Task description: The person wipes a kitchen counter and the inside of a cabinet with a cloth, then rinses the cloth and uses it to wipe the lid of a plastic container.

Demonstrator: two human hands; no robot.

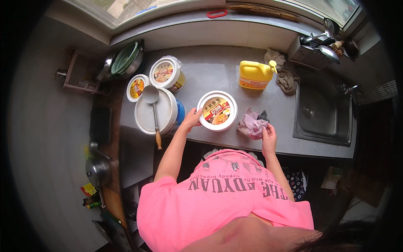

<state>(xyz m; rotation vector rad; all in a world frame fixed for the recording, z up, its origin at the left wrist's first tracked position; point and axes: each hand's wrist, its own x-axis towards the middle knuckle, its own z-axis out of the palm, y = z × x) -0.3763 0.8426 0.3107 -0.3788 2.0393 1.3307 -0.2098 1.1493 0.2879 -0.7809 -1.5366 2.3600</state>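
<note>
A round white plastic tub (pixel 218 111) with a printed lid stands near the front edge of the grey countertop. My left hand (pixel 192 119) grips the left side of its rim. To the right of the tub, my right hand (pixel 268 135) pinches the edge of a crumpled pink cloth (pixel 252 124) that lies on the counter. A dark scouring pad (pixel 263 116) lies against the cloth's far side. Behind them stands a yellow pump bottle (pixel 255 75). Left of my left hand, a metal ladle (pixel 151 94) with a wooden handle rests across a large white lidded bucket (pixel 141 115).
Two more lidded tubs (pixel 163 73) (pixel 137 88) and stacked green basins (pixel 126 60) stand at the back left. A steel sink (pixel 326 110) is set in at the right, with rags (pixel 287 81) beside it. A utensil holder (pixel 307 52) hangs above the rags.
</note>
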